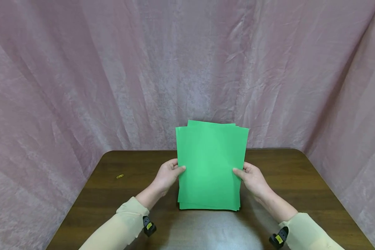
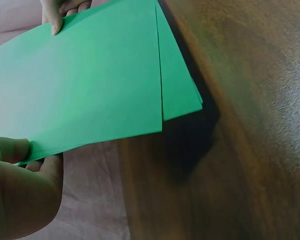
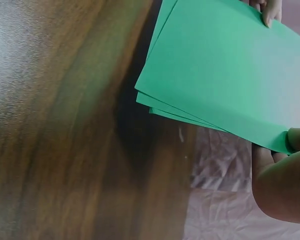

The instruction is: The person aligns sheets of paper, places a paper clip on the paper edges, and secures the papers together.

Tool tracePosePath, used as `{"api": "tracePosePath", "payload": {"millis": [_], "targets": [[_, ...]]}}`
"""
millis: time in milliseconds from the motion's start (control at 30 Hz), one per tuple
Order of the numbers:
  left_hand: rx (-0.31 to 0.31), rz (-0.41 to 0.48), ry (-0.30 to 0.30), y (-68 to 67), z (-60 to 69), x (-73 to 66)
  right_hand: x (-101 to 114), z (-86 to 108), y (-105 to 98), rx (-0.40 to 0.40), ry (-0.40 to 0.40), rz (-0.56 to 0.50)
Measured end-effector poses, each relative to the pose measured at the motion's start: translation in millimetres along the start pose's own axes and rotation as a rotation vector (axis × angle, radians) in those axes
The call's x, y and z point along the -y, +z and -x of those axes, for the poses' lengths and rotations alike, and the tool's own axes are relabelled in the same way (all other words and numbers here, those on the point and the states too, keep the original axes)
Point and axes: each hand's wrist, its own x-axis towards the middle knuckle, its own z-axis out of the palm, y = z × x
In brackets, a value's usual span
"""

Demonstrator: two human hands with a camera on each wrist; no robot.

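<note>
Both hands hold up a small stack of green paper sheets [image 1: 210,166] in the head view, tilted toward the camera above the table. My left hand [image 1: 168,173] pinches the left edge, thumb on the front and fingers behind. On the opposite edge my right hand [image 1: 252,177] pinches in the same way. The sheets are not aligned: corners of the rear ones stick out at the top and bottom. In the left wrist view the green sheets [image 2: 90,75] fan slightly at their lower corner. Several layered edges of the sheets [image 3: 210,70] show in the right wrist view.
A yellow paper clip [image 1: 120,176] lies on the dark wooden table [image 1: 137,163], left of the sheets. Pink curtains [image 1: 187,69] hang behind the table and along its sides. Each sleeve carries a black wrist device [image 1: 149,225] near the cuff.
</note>
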Motion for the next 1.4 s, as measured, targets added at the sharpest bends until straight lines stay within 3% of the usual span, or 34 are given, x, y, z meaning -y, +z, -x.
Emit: {"api": "tracePosePath", "payload": {"millis": [133, 500, 833, 1100, 1400], "targets": [[-0.034, -0.033, 0.03, 0.6, 2.2, -6.4, 6.4, 1.5, 1.1, -0.033, -0.029, 0.025], [-0.073, -0.01, 0.144, 2.8, 2.2, -23.8, 20.8, 1.2, 6.9, -0.13, -0.14, 0.052], [-0.129, 0.003, 0.244, 6.3, -1.8, -28.1, 27.5, -6.5, 11.5, -0.222, -0.214, 0.132], [-0.235, -0.067, 0.302, 11.1, -8.5, -26.4, 30.3, -14.3, 19.9, -0.235, -0.288, 0.133], [-0.262, 0.006, 0.333, 9.1, -22.4, -24.9, 31.6, -33.2, 29.1, -0.247, -0.342, 0.087]]}}
